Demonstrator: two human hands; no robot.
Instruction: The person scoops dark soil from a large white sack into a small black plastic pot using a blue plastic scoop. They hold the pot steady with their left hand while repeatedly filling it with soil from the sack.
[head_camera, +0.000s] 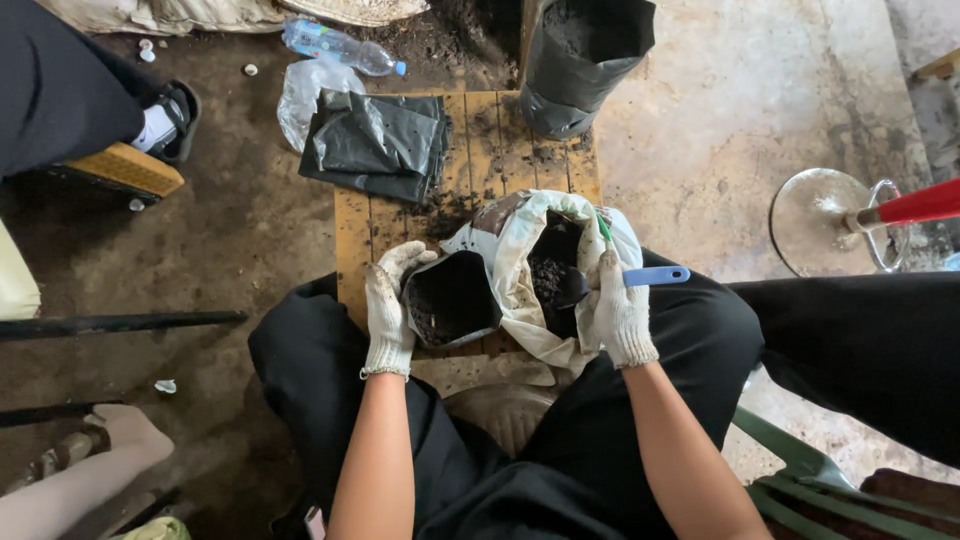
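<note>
Head view looks straight down at two gloved hands over a low wooden bench (355, 235). At about 9 o'clock from the picture's middle, the left hand (388, 305) has its grip closed on the rim of a small black grow bag (452, 298), fingers curled over the bag's upper left edge, thumb side on the outside; the bag stands open with dark soil in its bottom. Just beside it, toward 3 o'clock and touching it, sits a white sack (515, 275) with its mouth rolled open and dark soil inside. The right hand (622, 310) has its grip wrapped around the blue handle of a small trowel (640, 277), whose dark blade dips into the sack's soil at roughly 9 o'clock from that hand (the blade's tip is partly sunk and hard to make out).

Toward 12 o'clock on the bench lies a folded stack of black plastic bags (375, 145), with loose soil scattered near it. Beyond the bench's far edge, at about 1 o'clock, stands a larger black bag filled with soil (580, 60). A clear plastic bottle (340, 45) lies on the ground at 11 o'clock.
</note>
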